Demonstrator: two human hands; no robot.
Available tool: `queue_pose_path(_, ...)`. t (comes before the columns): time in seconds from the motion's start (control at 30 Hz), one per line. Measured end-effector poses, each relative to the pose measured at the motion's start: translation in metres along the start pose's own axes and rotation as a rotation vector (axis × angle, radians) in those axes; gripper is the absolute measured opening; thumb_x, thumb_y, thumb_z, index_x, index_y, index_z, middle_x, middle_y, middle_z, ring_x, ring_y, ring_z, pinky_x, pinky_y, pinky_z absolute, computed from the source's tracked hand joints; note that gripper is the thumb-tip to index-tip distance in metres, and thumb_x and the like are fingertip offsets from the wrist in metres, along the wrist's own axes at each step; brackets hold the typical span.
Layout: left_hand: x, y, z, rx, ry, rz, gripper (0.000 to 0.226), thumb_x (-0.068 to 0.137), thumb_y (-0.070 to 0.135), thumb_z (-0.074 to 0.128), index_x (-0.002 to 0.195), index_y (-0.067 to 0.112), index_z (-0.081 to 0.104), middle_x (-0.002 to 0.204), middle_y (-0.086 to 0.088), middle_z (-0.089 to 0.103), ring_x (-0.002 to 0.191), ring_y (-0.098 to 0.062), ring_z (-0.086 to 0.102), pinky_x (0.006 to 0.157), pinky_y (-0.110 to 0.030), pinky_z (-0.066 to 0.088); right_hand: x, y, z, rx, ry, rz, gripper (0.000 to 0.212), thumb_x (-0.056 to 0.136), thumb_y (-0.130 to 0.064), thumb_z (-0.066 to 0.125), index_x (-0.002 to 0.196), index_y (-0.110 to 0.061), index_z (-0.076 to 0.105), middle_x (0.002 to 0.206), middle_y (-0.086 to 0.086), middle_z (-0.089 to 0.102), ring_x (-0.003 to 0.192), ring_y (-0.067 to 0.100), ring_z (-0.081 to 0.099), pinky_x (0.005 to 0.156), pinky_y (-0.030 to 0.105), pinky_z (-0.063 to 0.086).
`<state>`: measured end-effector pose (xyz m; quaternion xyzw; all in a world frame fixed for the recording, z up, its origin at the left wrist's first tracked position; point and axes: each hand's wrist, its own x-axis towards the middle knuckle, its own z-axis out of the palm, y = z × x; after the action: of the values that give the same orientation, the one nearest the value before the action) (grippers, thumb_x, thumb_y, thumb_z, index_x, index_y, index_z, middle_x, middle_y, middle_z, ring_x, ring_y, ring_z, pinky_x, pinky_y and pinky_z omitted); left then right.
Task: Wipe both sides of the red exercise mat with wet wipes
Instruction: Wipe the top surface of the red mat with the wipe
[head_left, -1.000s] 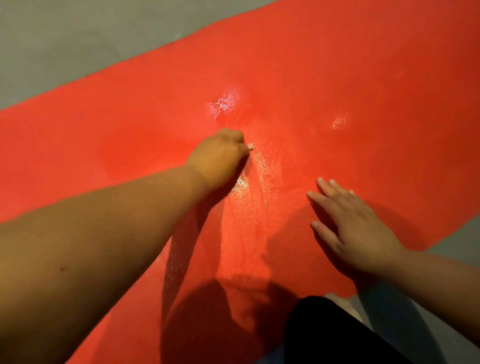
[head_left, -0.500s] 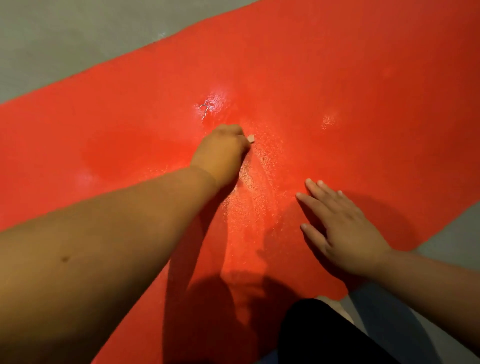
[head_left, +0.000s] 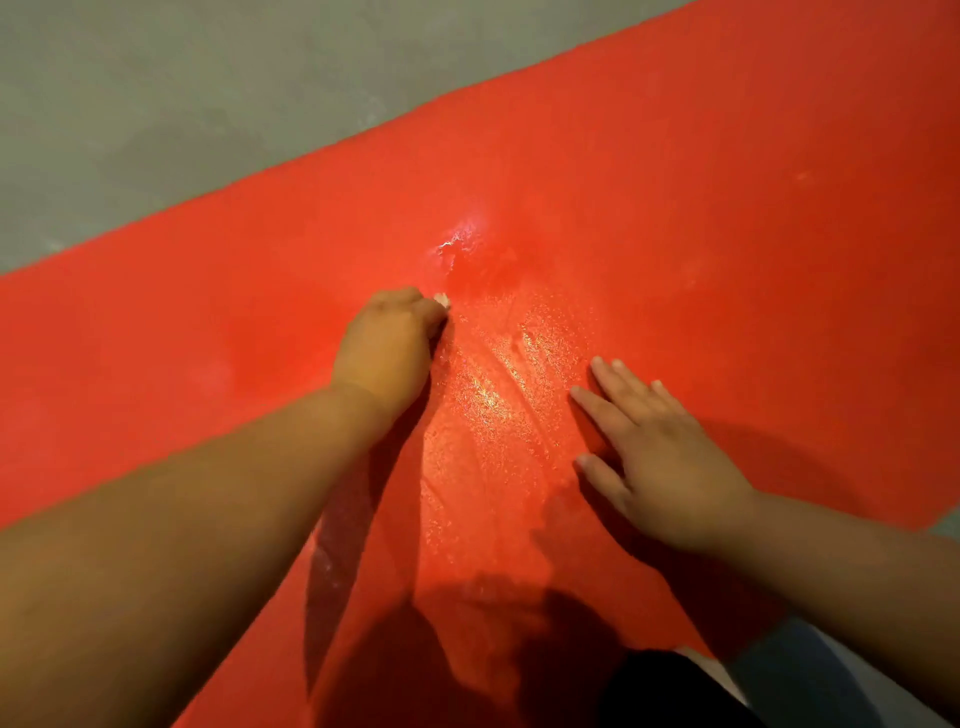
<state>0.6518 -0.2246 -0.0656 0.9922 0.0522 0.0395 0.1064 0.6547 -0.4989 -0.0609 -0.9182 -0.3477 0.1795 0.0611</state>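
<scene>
The red exercise mat (head_left: 701, 218) lies flat on the floor and crosses the whole view on a slant. My left hand (head_left: 387, 348) is curled around a wet wipe (head_left: 442, 300) and presses it onto the mat's middle; only a small white tip of the wipe shows past the fingers. Wet, glistening streaks run on the mat between my hands. A small shiny crack-like mark (head_left: 457, 241) sits just beyond the left hand. My right hand (head_left: 660, 457) rests flat on the mat with fingers straight and spread, to the right of the wet patch.
Grey concrete floor (head_left: 156, 104) lies beyond the mat's far edge at the upper left and shows again at the lower right corner. A dark-clothed knee (head_left: 670, 691) sits at the bottom edge, at the mat's near edge.
My left hand with the wipe has slid slightly toward the mat's far side, leaving wet streaks behind it. The right hand has stayed flat in about the same spot.
</scene>
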Motion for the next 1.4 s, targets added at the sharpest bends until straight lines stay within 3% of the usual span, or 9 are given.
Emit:
queue_pose_path(0.2,-0.055,0.002,-0.005,-0.073,-0.247,0.663,0.019,0.091,0.027,0.055,0.099,0.020,0.070,0.086,0.003,0.063,0.079,-0.020,0.058,0.062,-0.030,0.048,0.034,-0.023,-0.005,0.011,0.036,-0.035,0.070,0.083,-0.055,0.025,0.146,-0.023,0.032,0.158,0.004,0.016,0.145,0.018,0.011,0.115,0.038,0.009)
queue_pose_path(0.27,-0.019,-0.023,-0.005,0.019,-0.146,0.666,0.030,0.094,0.030,0.047,0.108,0.019,0.071,0.089,0.000,0.064,0.081,-0.024,0.058,0.060,-0.032,0.051,0.038,-0.027,-0.005,0.013,0.004,-0.068,0.072,0.083,-0.057,0.021,0.148,-0.026,0.027,0.159,0.001,0.010,0.146,0.015,0.005,0.116,0.036,0.004)
queue_pose_path(0.37,0.039,-0.062,-0.010,0.137,0.004,0.263,0.034,0.101,0.029,0.042,0.116,0.016,0.069,0.097,-0.009,0.063,0.091,-0.034,0.057,0.068,-0.038,0.044,0.041,-0.030,-0.007,-0.001,-0.025,-0.073,0.069,0.086,-0.055,0.029,0.148,-0.027,0.025,0.159,0.001,0.009,0.146,0.014,0.004,0.115,0.033,0.001)
queue_pose_path(0.47,0.037,-0.059,-0.006,0.107,-0.009,0.082,0.021,0.093,0.020,0.056,0.096,0.010,0.074,0.090,-0.012,0.063,0.087,-0.035,0.059,0.067,-0.037,0.043,0.043,-0.029,-0.008,-0.003,-0.028,-0.061,0.068,0.086,-0.053,0.033,0.149,-0.026,0.024,0.159,0.001,0.010,0.146,0.014,0.005,0.116,0.033,0.002)
queue_pose_path(0.73,-0.038,-0.048,-0.015,-0.054,-0.238,0.694,0.020,0.094,0.029,0.053,0.097,0.021,0.072,0.078,0.002,0.062,0.073,-0.022,0.058,0.054,-0.030,0.047,0.075,-0.043,-0.018,-0.067,-0.151,-0.150,0.071,0.092,-0.054,0.037,0.151,-0.028,0.007,0.159,-0.001,-0.010,0.146,0.015,-0.008,0.118,0.035,-0.002)
queue_pose_path(0.93,0.046,-0.097,-0.022,0.086,-0.028,-0.124,0.028,0.099,0.023,0.047,0.103,0.009,0.071,0.098,-0.017,0.060,0.092,-0.037,0.059,0.072,-0.041,0.041,0.088,-0.059,-0.019,-0.018,-0.104,-0.127,0.065,0.092,-0.051,0.043,0.147,-0.022,0.024,0.160,0.002,-0.001,0.147,0.016,-0.002,0.119,0.037,0.001)
queue_pose_path(1.2,-0.052,-0.062,-0.013,-0.107,-0.292,0.673,0.011,0.092,0.023,0.063,0.101,0.019,0.069,0.082,0.000,0.058,0.077,-0.025,0.056,0.060,-0.035,0.051,0.081,-0.063,-0.013,0.015,-0.125,-0.157,0.070,0.085,-0.050,0.040,0.147,-0.022,0.026,0.159,0.000,0.005,0.147,0.016,0.006,0.119,0.037,0.006)
queue_pose_path(1.27,-0.012,-0.078,-0.014,-0.011,-0.178,0.608,0.018,0.097,0.026,0.056,0.106,0.018,0.070,0.086,-0.002,0.062,0.081,-0.028,0.060,0.063,-0.035,0.051,0.083,-0.062,-0.014,0.005,-0.139,-0.149,0.070,0.084,-0.051,0.036,0.147,-0.024,0.025,0.160,-0.002,0.003,0.147,0.014,0.003,0.119,0.037,0.007)
queue_pose_path(1.4,0.050,-0.109,-0.016,0.022,-0.014,-0.040,0.023,0.093,0.016,0.053,0.104,0.011,0.072,0.099,-0.014,0.061,0.096,-0.035,0.058,0.076,-0.038,0.044,0.083,-0.063,-0.013,-0.006,-0.105,-0.142,0.065,0.083,-0.050,0.038,0.142,-0.023,0.034,0.159,0.001,0.012,0.146,0.016,0.009,0.119,0.039,0.011)
